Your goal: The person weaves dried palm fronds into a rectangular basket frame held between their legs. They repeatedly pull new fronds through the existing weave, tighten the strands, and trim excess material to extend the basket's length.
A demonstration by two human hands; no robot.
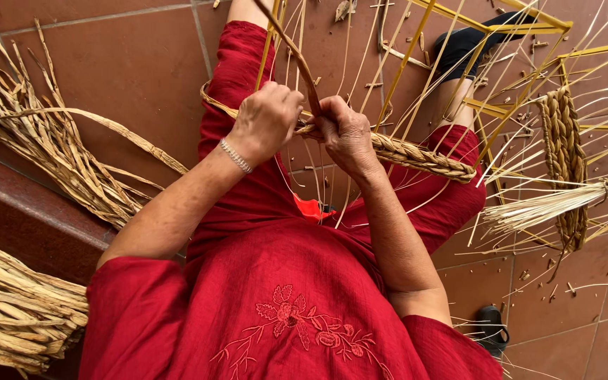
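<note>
In the upper middle of the frame, the left hand [265,119], wearing a thin silver bracelet [236,155] at the wrist, is clenching around the tan braided straw rope [416,156] where the plait is being formed. Just beside it, touching, the right hand [345,134] is gripping the same rope with its fingers curled tight around the loose strands. A dark brown flat reed strand [297,60] is rising from between the two hands toward the top edge.

The finished braid is running from the hands toward the right, lying across the knee of the red embroidered dress [276,295] that is filling the lower middle of the frame.

A bundle of dried brown reeds [43,151] is lying at the left on the terracotta tiled floor [128,63], and another thick bundle [15,309] is sitting in the lower left corner. At the right, a yellow metal wire frame [522,91] is carrying a woven straw panel [564,155], with a pale tied sheaf of thin straws [550,204] lying across it.
</note>
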